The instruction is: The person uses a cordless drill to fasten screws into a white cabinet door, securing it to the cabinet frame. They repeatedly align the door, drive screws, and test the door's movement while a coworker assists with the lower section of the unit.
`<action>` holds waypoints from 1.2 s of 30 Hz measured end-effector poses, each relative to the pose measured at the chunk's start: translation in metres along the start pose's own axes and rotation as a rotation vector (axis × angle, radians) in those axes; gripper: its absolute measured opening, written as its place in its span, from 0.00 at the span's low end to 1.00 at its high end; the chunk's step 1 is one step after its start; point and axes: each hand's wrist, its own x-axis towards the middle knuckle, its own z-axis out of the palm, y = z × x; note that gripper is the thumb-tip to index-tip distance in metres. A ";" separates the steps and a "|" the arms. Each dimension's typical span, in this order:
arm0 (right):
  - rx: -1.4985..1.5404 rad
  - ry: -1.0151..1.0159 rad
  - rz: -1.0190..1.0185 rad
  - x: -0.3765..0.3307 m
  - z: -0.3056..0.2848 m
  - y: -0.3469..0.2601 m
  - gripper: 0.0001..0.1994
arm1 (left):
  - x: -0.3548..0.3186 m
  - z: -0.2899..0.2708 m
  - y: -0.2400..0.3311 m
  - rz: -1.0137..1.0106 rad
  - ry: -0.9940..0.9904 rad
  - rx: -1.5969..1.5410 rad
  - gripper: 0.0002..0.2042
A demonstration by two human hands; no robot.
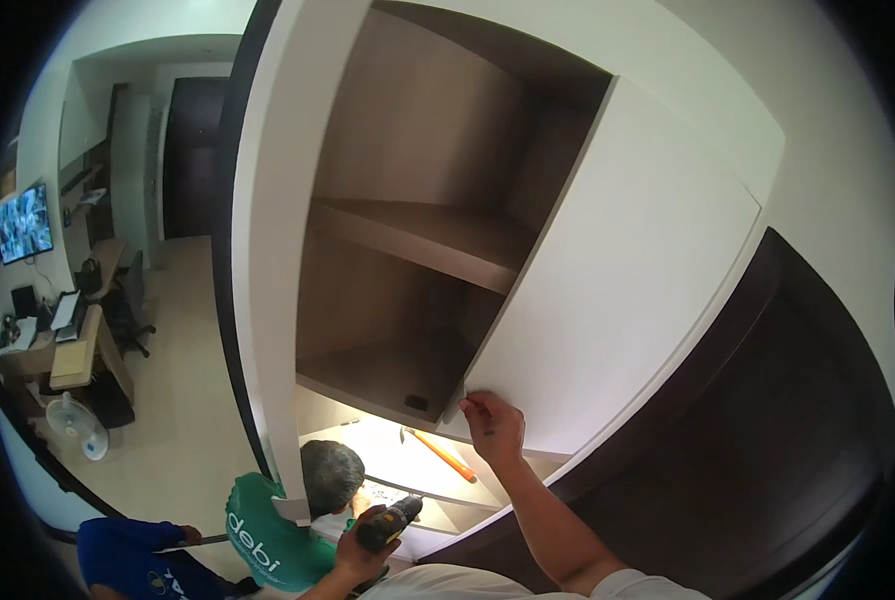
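Hands: well apart.
Left hand [351, 552]: wrapped around the drill [389, 525], close beside a green-shirted person [279, 535].
Right hand [497, 428]: at the white door [632, 280], lower left corner; cannot tell whether pinching.
Open bays [417, 120]: left of the door's edge, above the hammer [445, 457].

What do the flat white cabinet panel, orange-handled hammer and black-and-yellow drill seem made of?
Flat white cabinet panel: probably painted or laminated board, being smooth and uniform.
Orange-handled hammer: dark, likely metal head; evenly coloured handle, perhaps plastic or painted wood.
Black-and-yellow drill: casing apparently moulded plastic, from its two-tone colouring.
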 end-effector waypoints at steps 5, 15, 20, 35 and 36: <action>0.007 0.013 -0.051 -0.007 0.003 0.011 0.05 | -0.007 0.003 -0.015 0.002 0.038 0.012 0.39; -0.023 0.043 -0.137 -0.007 0.008 0.014 0.04 | -0.014 -0.015 -0.037 -0.099 0.014 -0.260 0.40; -0.109 -0.014 -0.095 -0.001 0.002 0.005 0.03 | -0.006 -0.020 -0.029 -0.041 0.019 -0.331 0.40; -0.158 -0.151 -0.058 0.008 -0.010 -0.009 0.08 | -0.010 -0.042 0.008 0.126 0.067 -0.024 0.34; -0.145 -0.159 -0.057 0.011 -0.010 -0.008 0.08 | -0.009 -0.041 0.009 0.135 0.071 -0.045 0.34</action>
